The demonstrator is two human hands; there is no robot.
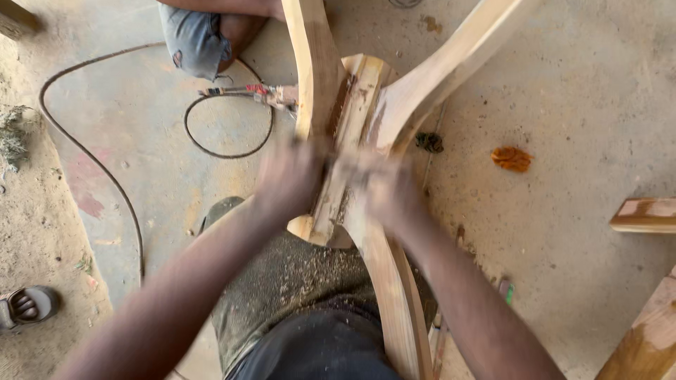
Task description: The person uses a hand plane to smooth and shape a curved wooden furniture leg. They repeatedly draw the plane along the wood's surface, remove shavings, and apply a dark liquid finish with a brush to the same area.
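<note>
I see L hand [290, 172] & R hand [384, 186] both blurred, pressed on the curved wooden frame [366, 105] at its centre joint; grip can't tell. Black cable [229, 151] lies nearby on floor [577, 105].

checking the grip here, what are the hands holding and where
Both hands, left hand and right hand, press on the wooden frame at its central joint, where the curved legs meet. Motion blur hides whether the fingers close around it.

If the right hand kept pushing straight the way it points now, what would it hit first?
The right hand points up the frame and is already on the central wooden block where the curved wooden legs join; it would likely press into that. Motion blur hides exact contact.
</note>
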